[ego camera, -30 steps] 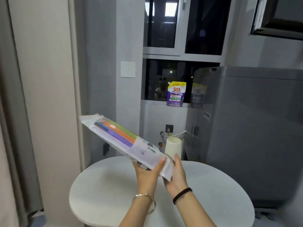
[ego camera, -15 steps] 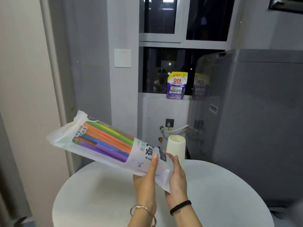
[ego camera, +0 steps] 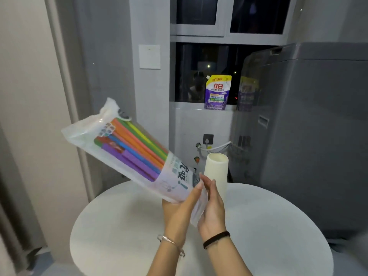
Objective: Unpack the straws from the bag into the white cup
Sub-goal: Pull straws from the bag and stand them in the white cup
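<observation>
The bag (ego camera: 127, 156) is a long pouch of thin, clear film, light and slack, likely to crumple and slip under the fingers. The straws (ego camera: 137, 148) inside, orange, green, blue and purple, are stiff, wide tubes that give it its only rigidity. They are light but easily dented, so I judge the surest hold to be round the bundle through the printed lower part, with the empty film at the ends left for tearing or peeling open. It is held in the air, left of the white cup (ego camera: 216, 172) and nearer the camera. It slants with its lower end just beside the cup's base and its sealed top up and well away to the left. The left hand (ego camera: 179, 212) grips that lower end, thumb across the printed front and the fingers behind. The right hand (ego camera: 212, 212), in front of the cup, lays nearly straight fingers against the loose flap of film, with the thumb hidden. The cup stands upright and empty-looking on the round table (ego camera: 258, 236); beyond it a purple pouch (ego camera: 218, 92) sits on the window ledge, and a grey washing machine (ego camera: 308, 126) stands to its right. Compared with half a second ago, the bag tilts more steeply, its far end lifted higher. Both hands hold the same end and the cup has not moved.
</observation>
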Demonstrator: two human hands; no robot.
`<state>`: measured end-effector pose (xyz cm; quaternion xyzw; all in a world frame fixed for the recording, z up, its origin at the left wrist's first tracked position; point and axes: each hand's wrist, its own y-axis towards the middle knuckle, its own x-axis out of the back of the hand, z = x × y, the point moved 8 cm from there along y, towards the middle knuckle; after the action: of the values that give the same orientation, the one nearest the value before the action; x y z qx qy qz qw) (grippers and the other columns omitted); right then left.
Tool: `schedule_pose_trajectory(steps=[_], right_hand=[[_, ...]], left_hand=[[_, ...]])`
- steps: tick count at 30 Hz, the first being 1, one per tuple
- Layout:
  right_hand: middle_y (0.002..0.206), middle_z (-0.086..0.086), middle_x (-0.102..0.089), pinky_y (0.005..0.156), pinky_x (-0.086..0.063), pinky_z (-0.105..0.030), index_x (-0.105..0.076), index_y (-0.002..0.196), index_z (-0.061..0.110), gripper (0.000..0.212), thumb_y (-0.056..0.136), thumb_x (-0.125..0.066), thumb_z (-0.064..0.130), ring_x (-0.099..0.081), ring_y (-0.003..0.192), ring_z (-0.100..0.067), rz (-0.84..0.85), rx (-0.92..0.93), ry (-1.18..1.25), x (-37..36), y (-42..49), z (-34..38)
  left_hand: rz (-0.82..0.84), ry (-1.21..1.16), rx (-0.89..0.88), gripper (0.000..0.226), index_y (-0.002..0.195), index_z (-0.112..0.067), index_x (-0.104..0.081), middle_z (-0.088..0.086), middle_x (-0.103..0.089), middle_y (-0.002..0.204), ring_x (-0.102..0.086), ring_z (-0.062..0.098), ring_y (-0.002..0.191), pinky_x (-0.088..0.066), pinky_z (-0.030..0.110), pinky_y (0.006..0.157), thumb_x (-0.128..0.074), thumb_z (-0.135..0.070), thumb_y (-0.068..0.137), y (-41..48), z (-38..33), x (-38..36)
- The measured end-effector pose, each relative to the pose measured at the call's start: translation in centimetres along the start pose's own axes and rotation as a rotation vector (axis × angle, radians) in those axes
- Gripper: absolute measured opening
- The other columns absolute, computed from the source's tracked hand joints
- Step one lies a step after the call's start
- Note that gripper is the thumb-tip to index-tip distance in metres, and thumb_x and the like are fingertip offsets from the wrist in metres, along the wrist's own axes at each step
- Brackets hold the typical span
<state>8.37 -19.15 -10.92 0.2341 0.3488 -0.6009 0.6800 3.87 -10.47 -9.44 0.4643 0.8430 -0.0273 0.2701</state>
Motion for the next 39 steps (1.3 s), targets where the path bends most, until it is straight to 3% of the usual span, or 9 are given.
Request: schedule_pose_trajectory(steps=[6,12,15,17,23,26,29,32,39], right_hand=[[0.126,-0.021,-0.061,0.102,-0.043,-0.052,-0.059,0.120,0.007,0.031,0.094,-0.052,0.022,-0.059,0.114,-0.040,-0.001,-0.083,0.103,0.2,0.3,-1.2],[0.091,0.002,-0.061,0.071,-0.047,-0.014,-0.059,0.092,0.015,0.007,0.094,-0.054,0.020,-0.057,0.085,-0.012,-0.056,0.356,-0.562,0.4,-0.2,2.3],[0.064,0.002,-0.050,0.051,-0.040,-0.010,-0.052,0.082,0.011,0.017,0.093,-0.055,0.022,-0.048,0.058,-0.006,0.034,0.402,-0.670,-0.5,-0.1,2.7],[0.061,0.002,-0.050,0.049,-0.041,-0.010,-0.051,0.080,0.009,0.018,0.093,-0.055,0.021,-0.049,0.054,-0.006,0.076,0.439,-0.729,-1.1,-0.3,2.9],[0.065,-0.002,-0.055,0.054,-0.037,-0.011,-0.052,0.075,0.009,0.019,0.093,-0.054,0.013,-0.049,0.058,-0.006,0.126,0.536,-0.835,-1.0,-0.2,5.4],[0.061,-0.002,-0.050,0.047,-0.034,-0.011,-0.052,0.077,0.010,0.017,0.092,-0.056,0.016,-0.041,0.052,-0.008,0.005,0.562,-0.741,0.4,0.3,6.7],[0.057,0.006,-0.051,0.044,-0.033,-0.018,-0.056,0.089,0.015,0.016,0.087,-0.064,0.029,-0.039,0.049,-0.008,-0.017,0.360,-0.654,1.2,1.1,5.3],[0.060,0.001,-0.052,0.046,-0.031,-0.020,-0.064,0.082,0.016,0.012,0.086,-0.065,0.027,-0.040,0.050,-0.008,0.055,0.237,-0.671,0.7,1.2,3.9],[0.065,0.004,-0.057,0.049,-0.037,-0.019,-0.066,0.081,0.016,0.015,0.089,-0.061,0.028,-0.047,0.056,-0.008,-0.161,0.370,-0.476,2.7,1.1,7.3]], left_hand=[[-0.048,-0.096,0.019,0.056,0.109,-0.024,-0.070,-0.003,-0.076,0.106,-0.071,0.013,0.098,-0.057,0.020,0.072,-0.088,-0.032,0.057,0.1,-0.1,0.9],[-0.163,-0.313,0.303,0.062,0.126,-0.014,-0.060,0.007,-0.071,0.118,-0.068,0.023,0.107,-0.052,0.042,0.094,-0.072,-0.043,0.072,-0.3,2.2,2.2],[-0.125,-0.448,0.425,0.051,0.125,-0.015,-0.060,0.012,-0.072,0.114,-0.068,0.028,0.102,-0.056,0.043,0.085,-0.064,-0.044,0.083,-0.4,3.2,1.7],[-0.107,-0.497,0.468,0.053,0.127,-0.014,-0.059,0.014,-0.069,0.120,-0.064,0.032,0.109,-0.049,0.049,0.097,-0.062,-0.045,0.085,-0.5,3.7,1.5],[-0.149,-0.590,0.419,0.031,0.107,-0.019,-0.063,0.006,-0.077,0.092,-0.074,0.022,0.077,-0.055,0.047,0.084,-0.063,-0.041,0.085,0.6,3.4,2.4],[-0.149,-0.625,0.418,0.021,0.101,-0.018,-0.062,0.006,-0.078,0.084,-0.074,0.022,0.070,-0.054,0.045,0.079,-0.059,-0.036,0.090,0.8,3.5,2.6],[-0.116,-0.601,0.438,0.021,0.103,-0.017,-0.063,0.007,-0.078,0.086,-0.074,0.022,0.071,-0.059,0.040,0.070,-0.058,-0.034,0.091,0.6,3.9,2.0],[-0.098,-0.556,0.441,0.024,0.110,-0.019,-0.062,0.006,-0.077,0.089,-0.073,0.021,0.072,-0.053,0.045,0.082,-0.060,-0.034,0.090,0.3,4.4,1.2],[-0.115,-0.620,0.444,0.022,0.106,-0.017,-0.062,0.006,-0.077,0.084,-0.072,0.021,0.073,-0.056,0.039,0.070,-0.058,-0.033,0.092,0.8,4.2,1.5]])
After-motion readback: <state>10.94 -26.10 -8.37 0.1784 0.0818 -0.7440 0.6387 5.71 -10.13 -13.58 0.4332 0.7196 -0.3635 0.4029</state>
